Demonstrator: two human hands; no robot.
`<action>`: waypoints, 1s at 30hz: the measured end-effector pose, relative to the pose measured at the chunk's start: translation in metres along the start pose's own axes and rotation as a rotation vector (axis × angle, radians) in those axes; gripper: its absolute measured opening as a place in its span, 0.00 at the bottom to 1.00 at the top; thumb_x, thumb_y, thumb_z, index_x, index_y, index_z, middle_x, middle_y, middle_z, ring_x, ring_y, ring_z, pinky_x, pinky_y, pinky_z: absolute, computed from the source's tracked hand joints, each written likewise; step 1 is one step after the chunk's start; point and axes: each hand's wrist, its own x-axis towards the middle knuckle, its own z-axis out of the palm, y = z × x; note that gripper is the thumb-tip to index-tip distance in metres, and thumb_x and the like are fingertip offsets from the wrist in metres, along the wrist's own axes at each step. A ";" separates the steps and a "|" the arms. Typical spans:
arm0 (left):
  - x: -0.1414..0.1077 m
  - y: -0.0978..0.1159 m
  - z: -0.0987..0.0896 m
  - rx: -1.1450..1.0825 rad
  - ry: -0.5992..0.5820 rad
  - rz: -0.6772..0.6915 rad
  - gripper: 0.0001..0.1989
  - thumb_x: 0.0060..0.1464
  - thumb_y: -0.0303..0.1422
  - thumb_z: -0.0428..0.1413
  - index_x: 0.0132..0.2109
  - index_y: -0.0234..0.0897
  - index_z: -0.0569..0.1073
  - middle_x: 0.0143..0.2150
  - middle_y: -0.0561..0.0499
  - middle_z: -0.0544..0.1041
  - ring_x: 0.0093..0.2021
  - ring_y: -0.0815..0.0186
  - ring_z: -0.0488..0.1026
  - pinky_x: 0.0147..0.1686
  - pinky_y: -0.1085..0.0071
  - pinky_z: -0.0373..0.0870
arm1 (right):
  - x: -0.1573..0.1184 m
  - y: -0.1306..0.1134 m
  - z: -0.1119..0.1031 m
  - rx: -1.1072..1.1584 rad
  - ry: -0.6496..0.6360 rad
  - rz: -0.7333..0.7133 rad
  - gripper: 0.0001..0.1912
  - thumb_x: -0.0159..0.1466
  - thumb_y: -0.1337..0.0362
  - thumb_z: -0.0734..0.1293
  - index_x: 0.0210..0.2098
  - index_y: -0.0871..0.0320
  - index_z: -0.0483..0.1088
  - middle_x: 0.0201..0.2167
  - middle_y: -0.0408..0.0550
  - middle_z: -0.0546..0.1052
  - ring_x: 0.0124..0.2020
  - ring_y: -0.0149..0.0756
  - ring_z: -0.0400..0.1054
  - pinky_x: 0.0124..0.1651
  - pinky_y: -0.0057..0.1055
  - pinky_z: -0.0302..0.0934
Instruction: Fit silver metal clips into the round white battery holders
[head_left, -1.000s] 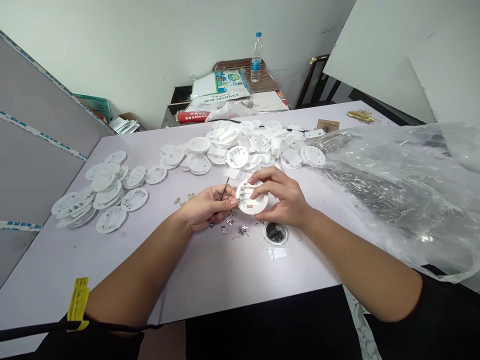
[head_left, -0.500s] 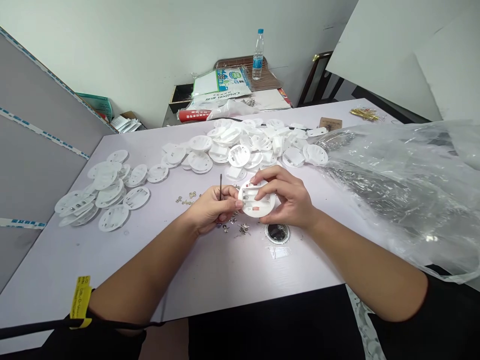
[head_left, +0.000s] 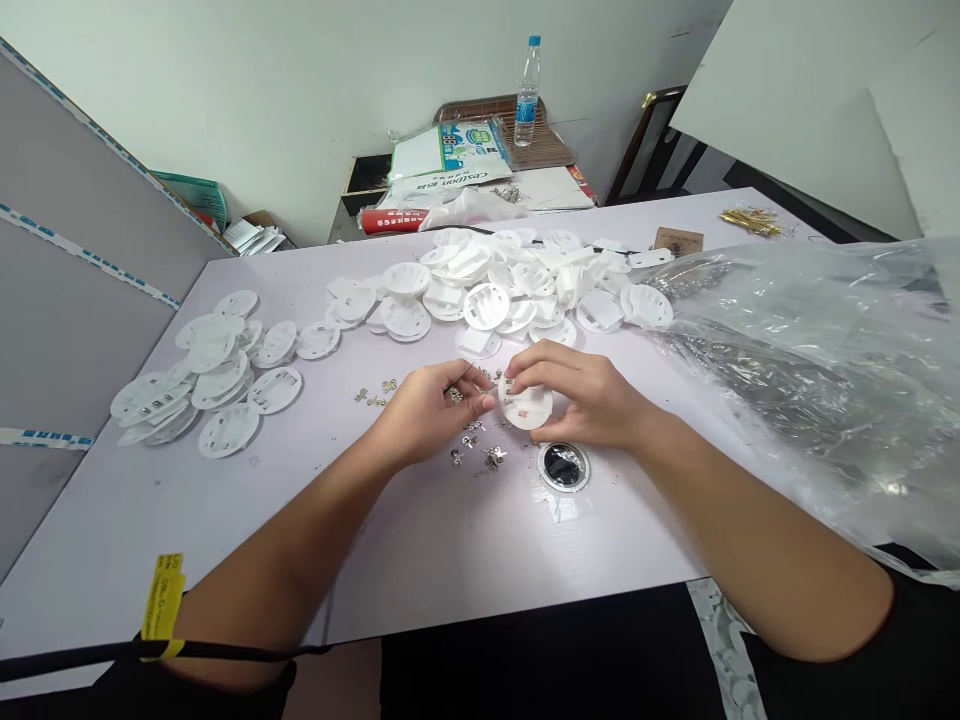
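Between the fingers of my right hand (head_left: pixel 592 395) is a round white plastic battery holder (head_left: pixel 531 408), its slotted side tilted toward me. My left hand (head_left: pixel 439 408) is closed just left of it, thumb tip close to the holder's edge; I cannot tell if they touch. A thin dark rod-like tool (head_left: pixel 460 375) shows between its fingers, mostly hidden. Small metal contact pieces (head_left: pixel 493 458) lie loose on the table under and in front of my hands. More small metal pieces (head_left: pixel 373 398) lie to the left.
A large pile of white battery holders (head_left: pixel 487 290) covers the table's back middle, with another stack (head_left: pixel 217 375) at left. A round black-centred dish (head_left: pixel 564 466) sits below my right hand. Clear plastic bags (head_left: pixel 810 370) fill the right side. Behind stands a water bottle (head_left: pixel 527 95).
The tool in my left hand has swung from upright to a low slant. The holder has turned and shifted slightly right in my right hand. The whole view has shifted a little.
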 end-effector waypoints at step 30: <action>0.010 -0.040 0.020 0.753 0.198 0.631 0.21 0.56 0.20 0.51 0.47 0.49 0.80 0.38 0.58 0.78 0.29 0.75 0.69 0.24 0.76 0.52 | 0.003 -0.001 -0.002 0.018 -0.277 0.319 0.18 0.50 0.78 0.68 0.38 0.58 0.63 0.38 0.45 0.70 0.40 0.34 0.63 0.37 0.29 0.58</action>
